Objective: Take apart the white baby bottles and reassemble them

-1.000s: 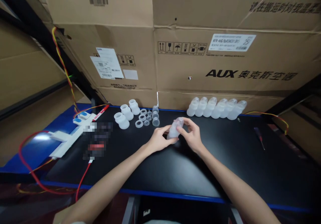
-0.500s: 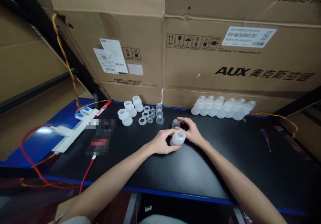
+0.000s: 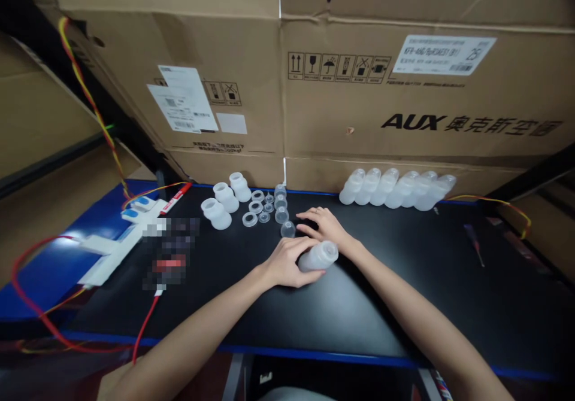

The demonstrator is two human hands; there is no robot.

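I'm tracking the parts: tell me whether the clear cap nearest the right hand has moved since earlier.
Yes: the clear cap went left, from right of the carton seam to almost below it.

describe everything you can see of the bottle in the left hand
The bottle is whitish and translucent, seemingly plastic, with a round, ringed end without a dome cap. It leans, that end up and toward the right. The left hand grips it over the black table; whether its base touches down is unclear.
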